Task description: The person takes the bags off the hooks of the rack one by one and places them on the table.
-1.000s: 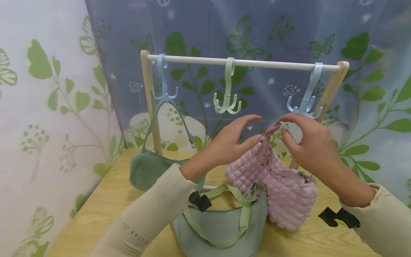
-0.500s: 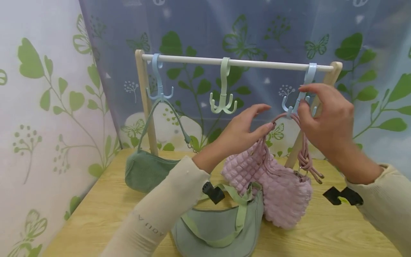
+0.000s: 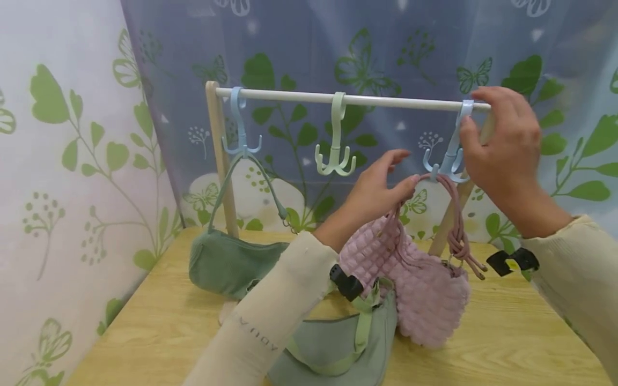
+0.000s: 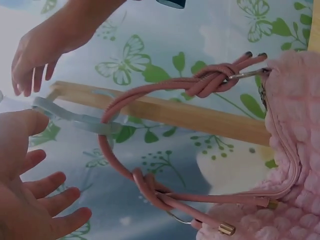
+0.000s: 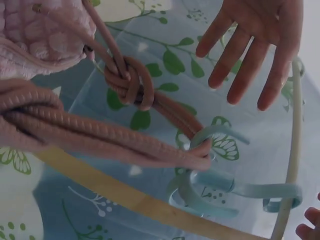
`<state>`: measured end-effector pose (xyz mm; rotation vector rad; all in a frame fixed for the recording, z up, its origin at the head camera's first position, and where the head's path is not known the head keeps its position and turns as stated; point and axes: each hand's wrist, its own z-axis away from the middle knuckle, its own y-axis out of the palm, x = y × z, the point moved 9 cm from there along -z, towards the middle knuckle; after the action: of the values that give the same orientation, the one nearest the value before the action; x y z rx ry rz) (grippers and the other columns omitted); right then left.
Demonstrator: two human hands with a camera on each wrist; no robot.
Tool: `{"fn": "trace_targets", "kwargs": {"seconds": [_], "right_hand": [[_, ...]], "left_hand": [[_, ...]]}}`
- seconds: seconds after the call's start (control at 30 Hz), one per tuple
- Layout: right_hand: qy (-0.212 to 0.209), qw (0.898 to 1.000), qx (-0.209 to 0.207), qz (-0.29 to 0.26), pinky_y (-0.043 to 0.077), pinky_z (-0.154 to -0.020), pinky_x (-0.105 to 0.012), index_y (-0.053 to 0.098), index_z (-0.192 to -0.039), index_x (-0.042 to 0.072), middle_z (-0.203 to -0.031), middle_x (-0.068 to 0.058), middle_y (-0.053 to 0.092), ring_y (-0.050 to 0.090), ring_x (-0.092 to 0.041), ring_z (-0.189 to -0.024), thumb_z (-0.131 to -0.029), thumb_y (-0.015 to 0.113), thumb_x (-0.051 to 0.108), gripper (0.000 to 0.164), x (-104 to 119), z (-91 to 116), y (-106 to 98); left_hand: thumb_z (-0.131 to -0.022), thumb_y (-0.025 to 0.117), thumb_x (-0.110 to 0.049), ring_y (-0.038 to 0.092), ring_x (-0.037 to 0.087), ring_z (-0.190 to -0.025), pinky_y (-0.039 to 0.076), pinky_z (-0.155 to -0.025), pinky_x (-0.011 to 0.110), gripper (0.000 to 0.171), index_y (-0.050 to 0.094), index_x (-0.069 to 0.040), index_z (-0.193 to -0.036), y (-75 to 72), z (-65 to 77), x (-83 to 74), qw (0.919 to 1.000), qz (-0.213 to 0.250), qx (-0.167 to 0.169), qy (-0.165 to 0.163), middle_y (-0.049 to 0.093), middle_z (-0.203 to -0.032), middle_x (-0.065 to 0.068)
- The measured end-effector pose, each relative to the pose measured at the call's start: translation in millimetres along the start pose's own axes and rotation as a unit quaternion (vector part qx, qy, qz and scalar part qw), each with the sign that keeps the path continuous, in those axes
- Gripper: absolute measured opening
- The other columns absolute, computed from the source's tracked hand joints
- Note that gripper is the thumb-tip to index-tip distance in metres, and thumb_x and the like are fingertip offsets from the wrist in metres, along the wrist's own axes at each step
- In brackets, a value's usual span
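A pink quilted handbag rests on the table, its knotted strap looped over a prong of the right-hand light blue hook. My left hand is just left of the strap. In the right wrist view that left hand has its fingers straight and apart from the strap. Up at the hook's top, beside the rod's right end, is my right hand, with thumb and fingers apart. The left wrist view shows the right hand holding nothing, its fingers hanging loosely near the hook.
A white rod on wooden legs bears the hooks. A dark green handbag hangs by its strap from the left blue hook; a pale green hook hangs mid-rod. A grey-green tote lies in front on the table.
The pink strap went from between my hands onto the right blue hook. My right hand then rose along the hook toward the rod. My left hand stayed near the strap.
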<state>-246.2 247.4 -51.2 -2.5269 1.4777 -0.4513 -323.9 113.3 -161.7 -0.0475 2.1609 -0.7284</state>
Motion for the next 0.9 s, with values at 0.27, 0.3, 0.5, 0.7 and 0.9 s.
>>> {"fn": "trace_targets", "kwargs": {"seconds": [0.27, 0.3, 0.5, 0.7, 0.9], "right_hand": [[0.011, 0.997, 0.065, 0.036, 0.026, -0.114, -0.049, 0.055, -0.135, 0.004, -0.140, -0.018, 0.051, 0.042, -0.036, -0.133, -0.098, 0.053, 0.028, 0.044, -16, -14, 16], [0.014, 0.996, 0.073, 0.043, 0.025, -0.114, -0.049, 0.055, -0.136, 0.003, -0.139, -0.019, 0.051, 0.041, -0.037, -0.133, -0.099, 0.051, 0.029, 0.044, -17, -14, 18], [-0.002, 0.989, 0.106, 0.102, 0.021, -0.116, -0.044, 0.055, -0.133, -0.003, -0.129, -0.026, 0.057, 0.048, -0.043, -0.124, -0.105, 0.041, 0.030, 0.045, -14, -15, 28], [-0.022, 0.994, 0.027, 0.104, 0.028, -0.113, -0.040, 0.065, -0.116, -0.005, -0.112, -0.024, 0.067, 0.059, -0.043, -0.105, -0.105, 0.042, 0.027, 0.041, -7, -17, 25], [0.020, 0.997, -0.033, 0.072, 0.026, -0.113, -0.034, 0.069, -0.111, -0.003, -0.105, -0.022, 0.070, 0.062, -0.040, -0.100, -0.103, 0.043, 0.026, 0.040, -2, -16, 27]], "left_hand": [[-0.095, 0.060, -0.043, 0.044, 0.014, -0.132, 0.043, -0.103, 0.034, 0.060, 0.039, -0.023, -0.147, 12.8, -18.4, 10.6, 0.9995, -0.023, -0.015, -0.016, 0.043, -0.148, -0.001], [-0.095, 0.060, -0.043, 0.044, 0.014, -0.132, 0.043, -0.103, 0.034, 0.060, 0.039, -0.022, -0.147, 13.9, -17.9, 12.0, 0.9994, -0.024, -0.016, -0.017, 0.044, -0.148, -0.001], [-0.096, 0.061, -0.040, 0.043, 0.016, -0.133, 0.041, -0.105, 0.035, 0.059, 0.040, -0.019, -0.146, 17.3, -16.1, 16.0, 0.9992, -0.035, -0.016, -0.014, 0.044, -0.147, 0.001], [-0.095, 0.062, -0.037, 0.044, 0.017, -0.133, 0.041, -0.105, 0.035, 0.058, 0.040, -0.018, -0.146, 14.6, -15.9, 19.5, 0.9981, -0.058, -0.021, -0.010, 0.045, -0.146, 0.002], [-0.097, 0.060, -0.037, 0.043, 0.017, -0.133, 0.041, -0.105, 0.034, 0.057, 0.039, -0.020, -0.147, 17.0, -9.3, 30.9, 0.9956, -0.091, -0.010, -0.019, 0.044, -0.147, -0.001]]}}
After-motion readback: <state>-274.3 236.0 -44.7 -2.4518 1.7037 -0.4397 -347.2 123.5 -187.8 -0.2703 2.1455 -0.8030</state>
